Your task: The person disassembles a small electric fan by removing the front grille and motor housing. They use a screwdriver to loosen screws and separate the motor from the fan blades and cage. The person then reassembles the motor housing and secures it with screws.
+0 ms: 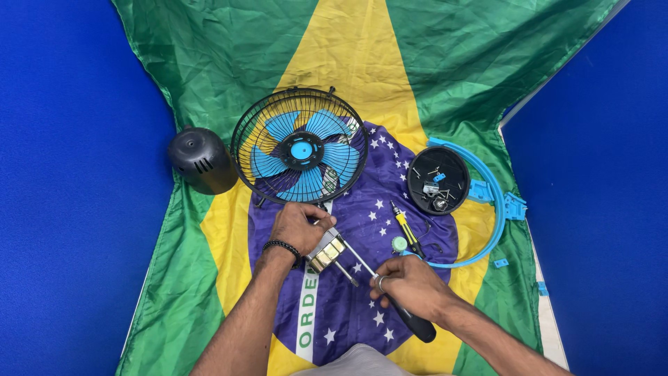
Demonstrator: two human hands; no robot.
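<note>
Head view: at centre frame the left hand (298,226) steadies the bare motor (325,252), grip closed on it; right hand (410,284) grips a screwdriver (390,299) there. Fan (300,145), rear cover (202,160) and screws in the dish (438,179) lie apart, so dismantling looks well advanced.

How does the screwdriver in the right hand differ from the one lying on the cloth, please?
The held screwdriver has a black handle; the lying screwdriver has a yellow-and-black one. The held one looks longer. The held one is in the right hand, its tip at the motor that the left hand steadies; the other lies untouched. Both have slim metal shafts.
</note>
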